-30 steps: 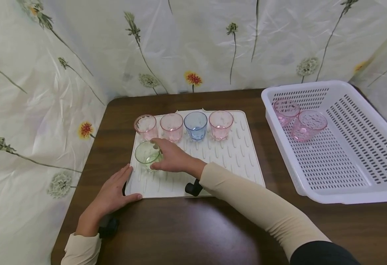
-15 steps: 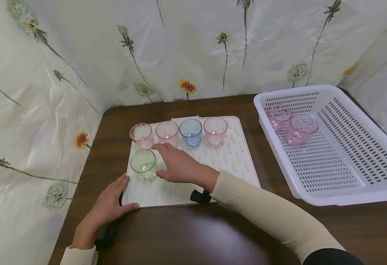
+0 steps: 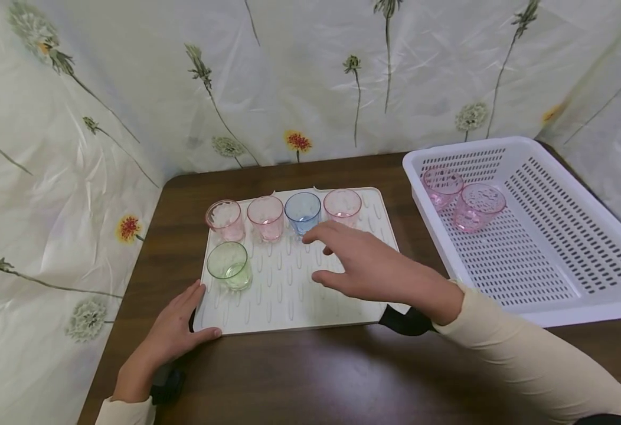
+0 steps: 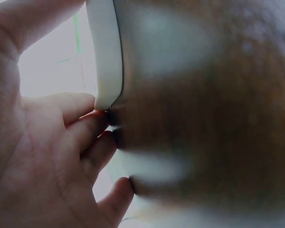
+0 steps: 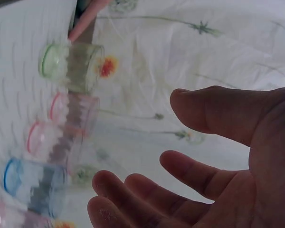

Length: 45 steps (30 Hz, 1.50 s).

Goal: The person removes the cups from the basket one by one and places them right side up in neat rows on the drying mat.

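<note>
A white ridged mat [image 3: 310,295] lies on the brown table. At its back stand a clear-pink cup [image 3: 225,219], a pink cup [image 3: 265,218], a blue cup [image 3: 302,213] and a pink cup [image 3: 342,205]. A green cup [image 3: 228,265] stands alone in front of them at the left. My right hand [image 3: 363,265] hovers empty over the mat's middle, fingers relaxed, apart from the green cup [image 5: 69,64]. My left hand [image 3: 175,330] rests flat on the table with its fingers touching the mat's front left corner [image 4: 104,71].
A white perforated basket [image 3: 555,283] stands at the right with two pink cups [image 3: 477,206] in its far left corner. Flowered sheeting hangs close behind and to the left. Bare brown table [image 3: 316,378] runs along the front.
My right hand has let go of the green cup and moved right, away from it, over the mat's middle. The left hand stays at the mat's corner.
</note>
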Available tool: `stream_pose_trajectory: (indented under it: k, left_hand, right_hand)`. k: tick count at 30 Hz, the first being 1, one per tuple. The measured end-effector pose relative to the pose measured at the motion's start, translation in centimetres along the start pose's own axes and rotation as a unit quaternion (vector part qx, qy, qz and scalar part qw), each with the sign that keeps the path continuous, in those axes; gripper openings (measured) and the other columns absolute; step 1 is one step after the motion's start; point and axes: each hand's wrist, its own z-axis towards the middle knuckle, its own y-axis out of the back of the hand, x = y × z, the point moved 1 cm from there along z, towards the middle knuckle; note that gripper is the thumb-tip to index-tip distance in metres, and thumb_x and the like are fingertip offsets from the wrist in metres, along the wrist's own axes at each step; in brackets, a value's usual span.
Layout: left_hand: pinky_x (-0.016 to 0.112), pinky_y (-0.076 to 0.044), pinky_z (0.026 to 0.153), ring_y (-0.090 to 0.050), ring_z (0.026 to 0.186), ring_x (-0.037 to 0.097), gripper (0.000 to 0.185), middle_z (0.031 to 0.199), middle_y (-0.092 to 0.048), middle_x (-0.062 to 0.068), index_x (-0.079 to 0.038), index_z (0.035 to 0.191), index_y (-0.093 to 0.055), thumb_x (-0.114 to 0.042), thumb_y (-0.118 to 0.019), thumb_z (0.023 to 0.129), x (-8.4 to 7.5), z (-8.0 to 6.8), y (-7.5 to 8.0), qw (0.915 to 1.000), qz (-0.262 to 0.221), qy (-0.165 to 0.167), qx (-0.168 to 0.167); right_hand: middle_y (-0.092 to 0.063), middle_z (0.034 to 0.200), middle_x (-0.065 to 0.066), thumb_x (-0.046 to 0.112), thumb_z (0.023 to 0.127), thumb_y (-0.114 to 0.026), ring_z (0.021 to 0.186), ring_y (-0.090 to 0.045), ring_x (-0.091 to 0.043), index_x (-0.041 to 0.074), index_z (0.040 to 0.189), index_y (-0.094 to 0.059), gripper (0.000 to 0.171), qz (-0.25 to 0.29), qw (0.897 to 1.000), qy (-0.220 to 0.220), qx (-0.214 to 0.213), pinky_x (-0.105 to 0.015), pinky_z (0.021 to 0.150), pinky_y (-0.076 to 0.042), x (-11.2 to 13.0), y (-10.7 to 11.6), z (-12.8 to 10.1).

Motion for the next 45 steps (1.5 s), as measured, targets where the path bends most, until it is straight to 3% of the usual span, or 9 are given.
stream_pose_trajectory:
  k: [11,14,23,29,35,45]
  left_hand:
    - [0.065,-0.033,0.112,-0.035,0.143,0.049,0.098,0.159,-0.030,0.028,0.006,0.151,-0.033,-0.047,-0.076,0.082,0.3,0.0,-0.1,1.0000,-0.004,0.003,0.004]
    - [0.065,-0.033,0.111,-0.035,0.143,0.049,0.098,0.159,-0.031,0.028,0.006,0.151,-0.033,-0.048,-0.076,0.082,0.3,0.0,-0.1,1.0000,-0.003,0.000,0.000]
    - [0.064,-0.033,0.112,-0.035,0.143,0.048,0.098,0.159,-0.032,0.028,0.005,0.151,-0.034,-0.047,-0.077,0.081,0.2,0.2,0.3,1.0000,-0.001,-0.002,-0.003]
    - [0.063,-0.034,0.112,-0.036,0.143,0.048,0.097,0.158,-0.032,0.028,0.006,0.150,-0.034,-0.046,-0.078,0.081,0.1,0.0,0.3,1.0000,0.003,-0.003,-0.003]
    - [0.063,-0.034,0.111,-0.036,0.143,0.048,0.097,0.158,-0.032,0.028,0.006,0.151,-0.034,-0.046,-0.078,0.081,0.0,0.1,0.3,1.0000,0.005,-0.002,0.001]
    - [0.063,-0.035,0.111,-0.035,0.143,0.048,0.098,0.159,-0.032,0.027,0.006,0.151,-0.034,-0.046,-0.078,0.081,0.2,0.2,0.1,1.0000,0.004,0.001,0.002]
  right_hand:
    - [-0.061,0.128,-0.001,0.023,0.089,-0.073,0.109,-0.065,-0.020,0.016,0.130,-0.055,0.045,-0.053,0.998,-0.036,-0.024,-0.041,0.088,-0.055,-2.5,3.7,-3.2]
    - [-0.062,0.127,-0.005,0.023,0.089,-0.073,0.109,-0.064,-0.023,0.013,0.130,-0.055,0.046,-0.064,0.996,-0.047,-0.034,-0.044,0.090,-0.054,-4.0,4.5,-4.6]
    - [-0.060,0.131,-0.014,0.023,0.086,-0.077,0.108,-0.067,-0.032,0.011,0.133,-0.053,0.055,-0.121,0.985,-0.101,-0.071,-0.051,0.080,-0.055,-8.5,6.6,-8.2]
    - [-0.057,0.135,-0.018,0.021,0.084,-0.079,0.108,-0.066,-0.034,0.008,0.136,-0.052,0.060,-0.144,0.978,-0.118,-0.093,-0.057,0.083,-0.054,-9.8,7.5,-9.2]
    - [-0.050,0.140,-0.024,0.026,0.088,-0.075,0.112,-0.063,-0.041,0.006,0.141,-0.048,0.062,-0.151,0.973,-0.161,-0.073,-0.062,0.085,-0.052,-10.6,8.6,-9.7]
    - [-0.050,0.137,-0.029,0.028,0.090,-0.073,0.111,-0.061,-0.047,0.002,0.142,-0.046,0.064,-0.153,0.968,-0.188,-0.061,-0.063,0.083,-0.053,-12.4,9.8,-9.3]
